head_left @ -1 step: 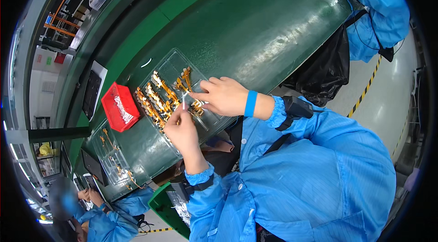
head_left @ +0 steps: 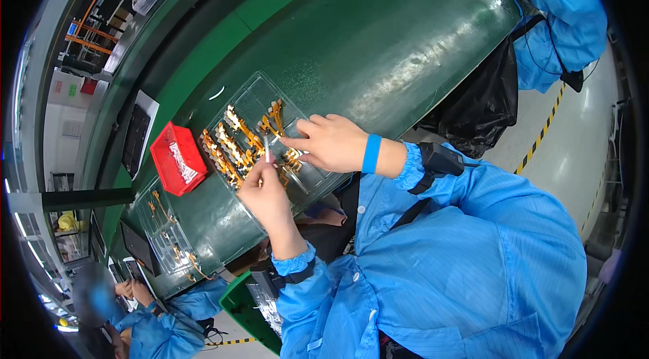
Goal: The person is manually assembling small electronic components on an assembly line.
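Note:
My left hand (head_left: 266, 195) pinches a small narrow white strip (head_left: 268, 149) between thumb and fingertips, over the clear plastic tray (head_left: 255, 86). Just right of it, my right hand (head_left: 334, 144) is bent over the tray's right side, its index finger reaching toward the strip. Whatever lies between its thumb and fingers is too small and covered to make out. Orange flex cables (head_left: 220, 159) with white and metallic ends lie in rows in the tray. Several more orange pieces (head_left: 292, 159) show right under my right fingers.
A red bin (head_left: 162, 168) holding small white pieces stands left of the tray. Another clear tray (head_left: 157, 241) with a few orange cables lies nearer a co-worker (head_left: 162, 332) at lower left. A second co-worker (head_left: 564, 14) sits at upper right. A green crate (head_left: 236, 298) stands below the table (head_left: 338, 41).
My left hand has shifted slightly left with the white strip, drawing it a little away from my right index fingertip. My right hand stays in place.

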A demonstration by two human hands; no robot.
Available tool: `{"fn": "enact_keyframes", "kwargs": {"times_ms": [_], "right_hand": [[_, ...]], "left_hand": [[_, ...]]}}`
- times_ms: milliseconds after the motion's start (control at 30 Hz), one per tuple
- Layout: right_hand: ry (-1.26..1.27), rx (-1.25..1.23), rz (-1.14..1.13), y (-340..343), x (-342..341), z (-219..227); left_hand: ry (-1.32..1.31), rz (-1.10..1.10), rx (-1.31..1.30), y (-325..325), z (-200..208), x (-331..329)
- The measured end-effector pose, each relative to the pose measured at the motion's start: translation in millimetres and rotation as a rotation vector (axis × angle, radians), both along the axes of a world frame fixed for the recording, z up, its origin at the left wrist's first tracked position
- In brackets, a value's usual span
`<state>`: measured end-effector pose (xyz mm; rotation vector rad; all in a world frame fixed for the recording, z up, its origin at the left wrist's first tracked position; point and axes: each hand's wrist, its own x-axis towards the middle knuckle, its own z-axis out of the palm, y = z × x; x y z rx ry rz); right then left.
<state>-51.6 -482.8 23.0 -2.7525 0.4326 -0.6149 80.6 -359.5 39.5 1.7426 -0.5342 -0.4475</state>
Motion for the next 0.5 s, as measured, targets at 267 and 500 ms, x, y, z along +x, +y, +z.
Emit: {"fn": "enact_keyframes", "kwargs": {"times_ms": [267,500], "right_hand": [[0.05,0.007,0.016,3,0,2],[-0.213,0.204,0.135,14,-4,19]], "left_hand": [[0.411,-0.156,-0.516,33,45,29],[0.549,-0.29,-0.685,81,68,21]]}}
